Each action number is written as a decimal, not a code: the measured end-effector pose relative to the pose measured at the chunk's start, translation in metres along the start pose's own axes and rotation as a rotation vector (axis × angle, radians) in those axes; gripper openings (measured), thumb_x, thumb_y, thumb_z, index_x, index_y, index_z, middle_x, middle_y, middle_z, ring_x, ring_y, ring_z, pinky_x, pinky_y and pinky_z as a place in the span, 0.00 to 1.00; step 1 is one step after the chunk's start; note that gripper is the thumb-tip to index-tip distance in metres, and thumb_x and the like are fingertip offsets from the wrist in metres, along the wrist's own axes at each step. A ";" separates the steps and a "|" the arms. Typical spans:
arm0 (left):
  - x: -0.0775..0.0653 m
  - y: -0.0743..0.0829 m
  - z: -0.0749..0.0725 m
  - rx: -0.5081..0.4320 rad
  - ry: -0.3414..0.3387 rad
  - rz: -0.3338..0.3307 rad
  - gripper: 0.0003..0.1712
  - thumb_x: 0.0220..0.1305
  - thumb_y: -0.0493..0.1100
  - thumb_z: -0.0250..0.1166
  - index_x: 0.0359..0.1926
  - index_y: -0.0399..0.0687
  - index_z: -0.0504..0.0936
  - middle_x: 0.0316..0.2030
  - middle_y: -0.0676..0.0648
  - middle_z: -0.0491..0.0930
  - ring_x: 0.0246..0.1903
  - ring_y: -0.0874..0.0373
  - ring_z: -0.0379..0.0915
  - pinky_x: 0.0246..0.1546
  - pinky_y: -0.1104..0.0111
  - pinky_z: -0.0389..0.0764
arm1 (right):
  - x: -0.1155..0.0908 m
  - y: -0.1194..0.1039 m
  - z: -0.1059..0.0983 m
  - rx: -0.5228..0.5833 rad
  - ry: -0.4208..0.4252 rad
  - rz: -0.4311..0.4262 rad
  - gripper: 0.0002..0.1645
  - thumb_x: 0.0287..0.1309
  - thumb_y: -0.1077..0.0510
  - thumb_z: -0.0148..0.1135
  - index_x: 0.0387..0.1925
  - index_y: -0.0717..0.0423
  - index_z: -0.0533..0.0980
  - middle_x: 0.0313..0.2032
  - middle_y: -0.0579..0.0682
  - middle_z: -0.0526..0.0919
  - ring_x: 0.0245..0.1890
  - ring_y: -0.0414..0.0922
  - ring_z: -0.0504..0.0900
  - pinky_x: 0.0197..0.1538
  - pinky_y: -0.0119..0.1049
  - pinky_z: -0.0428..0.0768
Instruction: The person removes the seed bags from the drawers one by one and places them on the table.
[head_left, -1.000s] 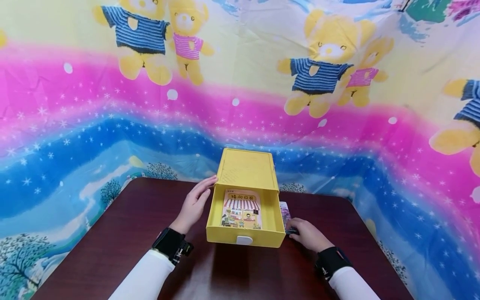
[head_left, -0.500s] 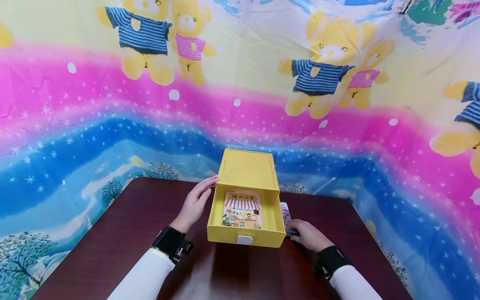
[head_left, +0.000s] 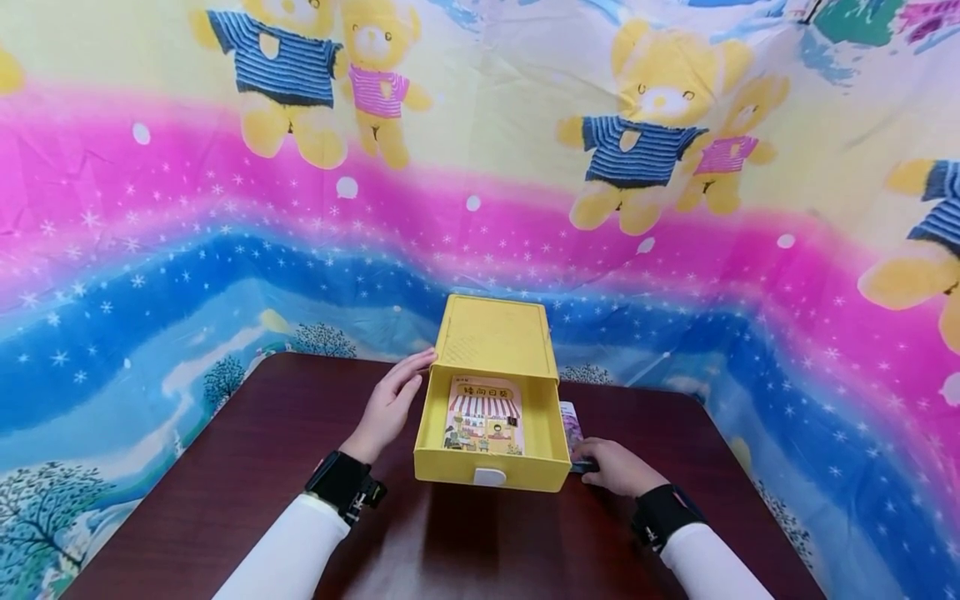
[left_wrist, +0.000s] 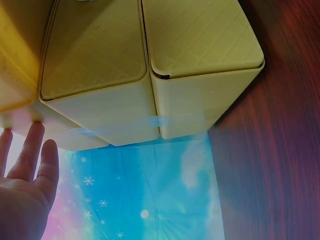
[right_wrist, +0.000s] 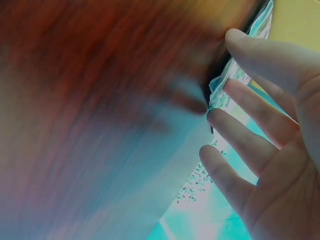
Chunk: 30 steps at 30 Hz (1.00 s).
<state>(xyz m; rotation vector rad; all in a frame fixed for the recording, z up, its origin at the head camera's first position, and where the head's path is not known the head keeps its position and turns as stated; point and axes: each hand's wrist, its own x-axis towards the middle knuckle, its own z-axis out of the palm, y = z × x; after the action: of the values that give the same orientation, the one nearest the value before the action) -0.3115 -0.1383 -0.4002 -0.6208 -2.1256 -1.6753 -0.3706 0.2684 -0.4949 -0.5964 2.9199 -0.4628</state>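
Observation:
A yellow drawer box (head_left: 495, 337) stands on the table with its top drawer (head_left: 491, 471) pulled out. Inside the drawer lies a booklet (head_left: 483, 421) with a striped awning on its cover. My left hand (head_left: 386, 412) rests straight fingertips on the box's left side, seen too in the left wrist view. To the right of the box, a thin, purple-and-white booklet (head_left: 570, 423) is partly hidden by the drawer. My right hand (head_left: 618, 468) pinches its near end, where a dark edge shows; in the right wrist view, thumb and fingers (right_wrist: 245, 135) lie along that edge.
Below the open drawer, two shut drawer fronts (left_wrist: 100, 45) show in the left wrist view. The dark red wooden table (head_left: 292, 417) ends close behind the box. A printed bear-pattern cloth (head_left: 480, 242) hangs around its back and sides.
Both hands stay in place, the left on the box and the right at the purple booklet. The view shifts very slightly.

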 end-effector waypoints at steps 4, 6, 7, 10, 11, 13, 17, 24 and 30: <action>0.001 0.001 0.000 -0.004 -0.003 -0.002 0.23 0.78 0.31 0.49 0.69 0.36 0.73 0.73 0.37 0.66 0.72 0.43 0.61 0.72 0.49 0.65 | 0.000 0.000 -0.002 -0.012 -0.008 0.001 0.17 0.57 0.60 0.75 0.49 0.45 0.85 0.58 0.50 0.82 0.61 0.53 0.79 0.61 0.54 0.80; 0.002 0.002 -0.001 -0.002 -0.006 -0.003 0.23 0.79 0.31 0.48 0.70 0.36 0.72 0.73 0.38 0.66 0.73 0.44 0.60 0.72 0.50 0.65 | 0.000 0.000 -0.004 -0.019 -0.016 0.001 0.18 0.57 0.59 0.75 0.50 0.47 0.85 0.59 0.51 0.81 0.62 0.55 0.78 0.62 0.55 0.79; 0.002 0.002 -0.001 -0.002 -0.008 -0.002 0.23 0.79 0.31 0.48 0.70 0.36 0.72 0.73 0.38 0.65 0.73 0.45 0.60 0.72 0.51 0.64 | 0.000 -0.001 -0.005 -0.019 -0.020 0.004 0.19 0.57 0.58 0.75 0.51 0.47 0.85 0.60 0.52 0.81 0.63 0.56 0.78 0.62 0.56 0.79; 0.002 0.002 -0.001 0.003 -0.015 -0.005 0.23 0.79 0.31 0.48 0.70 0.36 0.72 0.73 0.38 0.65 0.74 0.45 0.59 0.72 0.52 0.64 | -0.001 -0.003 -0.009 -0.020 -0.025 0.001 0.19 0.57 0.57 0.75 0.52 0.48 0.85 0.60 0.52 0.81 0.63 0.56 0.78 0.62 0.56 0.79; 0.001 0.002 -0.001 0.004 -0.018 -0.008 0.23 0.79 0.31 0.48 0.71 0.36 0.71 0.74 0.38 0.65 0.74 0.45 0.59 0.72 0.53 0.64 | -0.002 -0.004 -0.011 -0.022 -0.019 -0.011 0.19 0.57 0.57 0.75 0.51 0.48 0.85 0.59 0.52 0.82 0.61 0.55 0.79 0.61 0.56 0.79; 0.001 0.002 -0.001 0.005 -0.022 -0.010 0.23 0.79 0.32 0.48 0.71 0.37 0.71 0.74 0.37 0.64 0.74 0.46 0.58 0.72 0.53 0.64 | -0.002 -0.006 -0.015 -0.025 0.004 -0.035 0.17 0.58 0.56 0.75 0.50 0.48 0.85 0.56 0.50 0.83 0.59 0.53 0.80 0.60 0.54 0.81; 0.000 0.001 -0.001 0.006 -0.020 -0.016 0.23 0.79 0.32 0.48 0.71 0.37 0.71 0.74 0.39 0.65 0.74 0.46 0.58 0.73 0.58 0.64 | -0.003 -0.012 -0.028 -0.042 0.105 -0.129 0.12 0.62 0.56 0.72 0.48 0.48 0.85 0.48 0.46 0.85 0.51 0.50 0.84 0.54 0.49 0.84; 0.000 -0.001 0.000 0.002 -0.009 0.004 0.23 0.78 0.31 0.49 0.70 0.35 0.72 0.73 0.39 0.66 0.71 0.44 0.63 0.68 0.77 0.64 | -0.006 -0.042 -0.067 -0.165 0.431 -0.329 0.06 0.63 0.59 0.70 0.42 0.50 0.85 0.40 0.43 0.85 0.42 0.43 0.85 0.47 0.43 0.85; 0.000 -0.001 0.000 -0.002 -0.013 0.007 0.23 0.78 0.31 0.49 0.70 0.35 0.72 0.73 0.39 0.66 0.70 0.43 0.65 0.67 0.78 0.65 | -0.016 -0.086 -0.098 -0.126 0.581 -0.410 0.08 0.64 0.58 0.69 0.44 0.48 0.83 0.40 0.42 0.83 0.39 0.40 0.81 0.42 0.40 0.85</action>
<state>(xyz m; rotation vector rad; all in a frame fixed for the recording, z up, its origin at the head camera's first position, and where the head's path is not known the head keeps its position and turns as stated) -0.3115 -0.1383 -0.4011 -0.6402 -2.1286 -1.6743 -0.3430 0.2261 -0.3735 -1.2861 3.3827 -0.5786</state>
